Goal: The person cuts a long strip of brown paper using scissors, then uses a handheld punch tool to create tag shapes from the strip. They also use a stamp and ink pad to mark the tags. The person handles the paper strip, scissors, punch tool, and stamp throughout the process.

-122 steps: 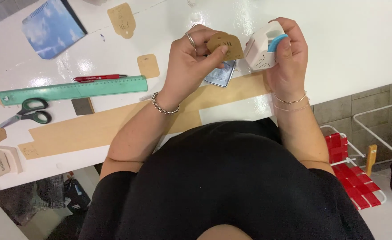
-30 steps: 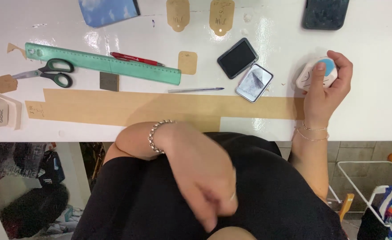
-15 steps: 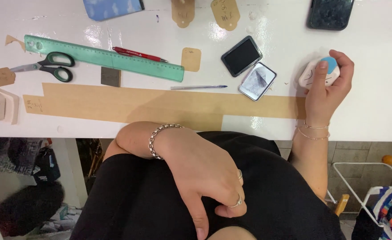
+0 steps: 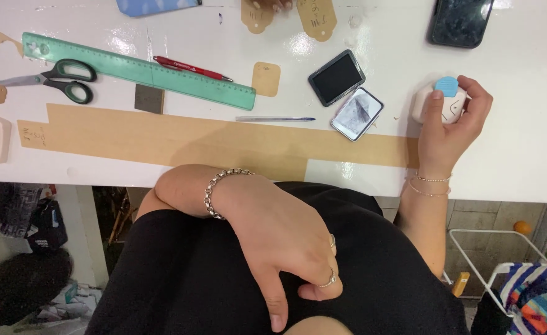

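- Our punch (image 4: 442, 102), white with a blue lever, stands on the white table (image 4: 534, 124) at the right, just past the end of the long kraft strip (image 4: 180, 139).
- 4 seconds ago we held it up in both hands with a tag; now it rests on the table, so the punching looks paused.
- Our right hand (image 4: 450, 127) wraps it loosely, thumb on the lever, fingers curled round the far side.
- Our left hand (image 4: 286, 248) has dropped to the lap, fingers half curled on the black cloth, holding nothing.
- Beside the punch: an ink pad (image 4: 337, 77), its lid (image 4: 356, 113), a pen (image 4: 274, 118), 1 cut tag (image 4: 266, 79).
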